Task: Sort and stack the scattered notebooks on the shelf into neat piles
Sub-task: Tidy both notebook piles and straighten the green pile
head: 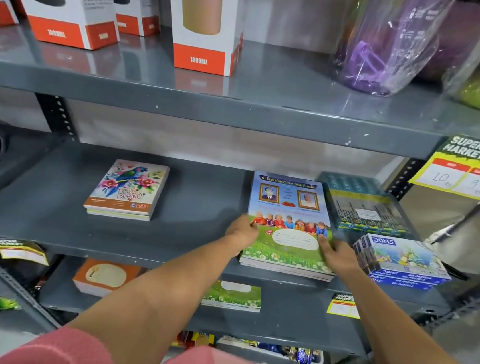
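A pile of large notebooks with blue and green covers [288, 217] lies on the middle grey shelf [188, 253], right of centre. My left hand [242, 230] presses against the pile's left edge. My right hand [336, 254] rests against its right edge, with the thumb on the top cover. Further left on the same shelf sits a smaller pile of flower-and-parrot "Spring" notebooks [127, 190], apart from both hands. Lower down, an orange notebook pile [102, 278] and a green-cover pile [233, 296] lie on the shelf below.
Blue pastel boxes [403, 261] and a dark wrapped pack [364, 206] crowd the right side of the large pile. Boxed 1000 ml bottles [204, 22] and bagged purple items [389, 43] stand on the upper shelf. A price tag [467, 170] hangs at right.
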